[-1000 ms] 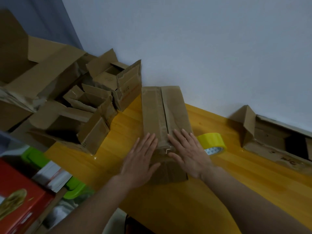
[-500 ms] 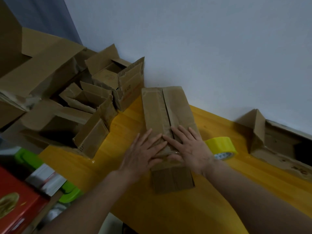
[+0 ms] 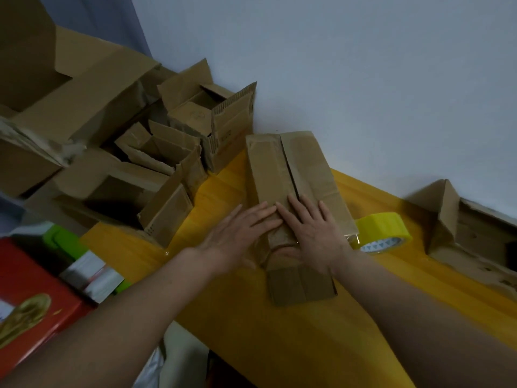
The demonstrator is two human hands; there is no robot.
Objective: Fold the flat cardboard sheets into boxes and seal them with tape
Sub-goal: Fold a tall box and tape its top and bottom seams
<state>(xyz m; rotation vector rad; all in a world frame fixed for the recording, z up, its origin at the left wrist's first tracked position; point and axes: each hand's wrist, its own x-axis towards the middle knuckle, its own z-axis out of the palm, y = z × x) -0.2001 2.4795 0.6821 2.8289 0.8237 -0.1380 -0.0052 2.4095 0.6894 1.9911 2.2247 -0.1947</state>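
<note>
Step in hand: pressing tape onto the seam. The box (image 3: 293, 191) lies lengthwise mid-table (image 3: 307, 345). Left hand (image 3: 237, 236) and right hand (image 3: 313, 233) rest flat, fingers spread, on its near top. Next move likely requires the tape roll (image 3: 383, 232), just right of the box.

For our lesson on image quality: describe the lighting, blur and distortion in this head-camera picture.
Head view: dim, flat light with murky colours; the left hand is slightly motion-blurred, the cardboard box soft; wide-angle distortion tilts the yellow table and stretches the forearms; faint sheen on the tape roll.
</note>
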